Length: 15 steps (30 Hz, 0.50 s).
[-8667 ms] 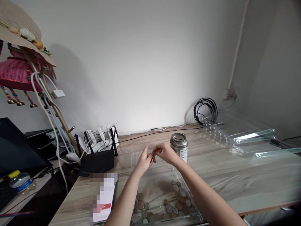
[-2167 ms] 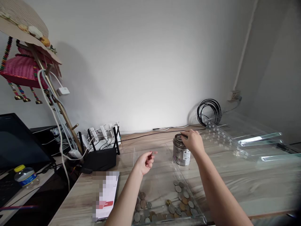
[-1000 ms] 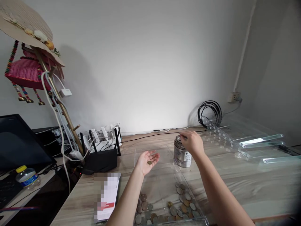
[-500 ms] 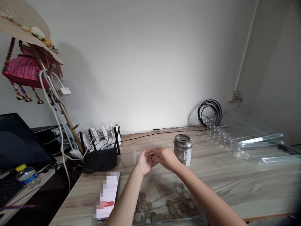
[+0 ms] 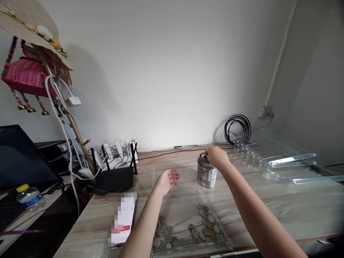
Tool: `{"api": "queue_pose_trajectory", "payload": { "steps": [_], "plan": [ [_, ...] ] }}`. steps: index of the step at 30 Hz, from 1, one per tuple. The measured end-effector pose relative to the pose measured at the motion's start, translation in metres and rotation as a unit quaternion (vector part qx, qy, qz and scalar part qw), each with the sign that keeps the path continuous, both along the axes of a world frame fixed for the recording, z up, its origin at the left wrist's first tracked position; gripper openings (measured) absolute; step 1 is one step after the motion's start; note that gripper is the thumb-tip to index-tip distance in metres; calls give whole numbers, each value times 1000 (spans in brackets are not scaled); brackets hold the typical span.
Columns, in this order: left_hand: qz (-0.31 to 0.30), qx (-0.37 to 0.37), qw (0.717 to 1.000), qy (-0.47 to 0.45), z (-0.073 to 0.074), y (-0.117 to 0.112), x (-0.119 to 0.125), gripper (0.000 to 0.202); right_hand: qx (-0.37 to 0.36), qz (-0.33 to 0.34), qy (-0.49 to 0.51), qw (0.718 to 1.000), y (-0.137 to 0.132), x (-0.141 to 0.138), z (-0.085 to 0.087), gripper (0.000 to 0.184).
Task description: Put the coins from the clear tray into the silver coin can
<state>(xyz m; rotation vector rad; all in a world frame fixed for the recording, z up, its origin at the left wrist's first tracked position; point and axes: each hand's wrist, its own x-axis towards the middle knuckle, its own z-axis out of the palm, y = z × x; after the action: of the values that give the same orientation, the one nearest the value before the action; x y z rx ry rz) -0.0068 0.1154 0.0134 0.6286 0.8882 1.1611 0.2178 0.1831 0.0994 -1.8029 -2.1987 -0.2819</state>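
Note:
My right hand (image 5: 217, 157) is at the top of a silver coin tin (image 5: 206, 175), its fingers pinched together over the lid. Whatever lies between those fingertips is hidden. Above a clear plastic tray (image 5: 185, 200), my left hand (image 5: 167, 182) hovers with the palm turned toward the tin and its fingers apart, slightly curled. Nothing shows in that palm. Toward the tray's near edge lie loose coins in two groups, the right-hand coins (image 5: 206, 226) and the left-hand coins (image 5: 164, 231).
A phone (image 5: 125, 218) lies left of the tray, near a black router (image 5: 114, 180). Clear plastic panels (image 5: 271, 165) and a black cable coil (image 5: 238, 129) are at the right. A bottle (image 5: 29, 197) stands beside a monitor (image 5: 21, 161).
My hands were together above the tray. The right hand has since moved right and up to the tin's lid, while the left has stayed above the tray with its fingers now visible.

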Motion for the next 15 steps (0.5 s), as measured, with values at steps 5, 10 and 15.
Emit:
{"api": "queue_pose_trajectory", "payload": {
  "steps": [5,10,15],
  "plan": [
    [16,-4,1000,22,0,1,-1,23,-38,-13,-27,999,1,3,6,24],
    [26,22,996,83,-4,2,0,22,64,17,58,996,-26,-2,-8,28],
    [19,98,968,231,-7,-3,4,19,-95,241,65,964,-74,-36,-73,28]
  ]
}}
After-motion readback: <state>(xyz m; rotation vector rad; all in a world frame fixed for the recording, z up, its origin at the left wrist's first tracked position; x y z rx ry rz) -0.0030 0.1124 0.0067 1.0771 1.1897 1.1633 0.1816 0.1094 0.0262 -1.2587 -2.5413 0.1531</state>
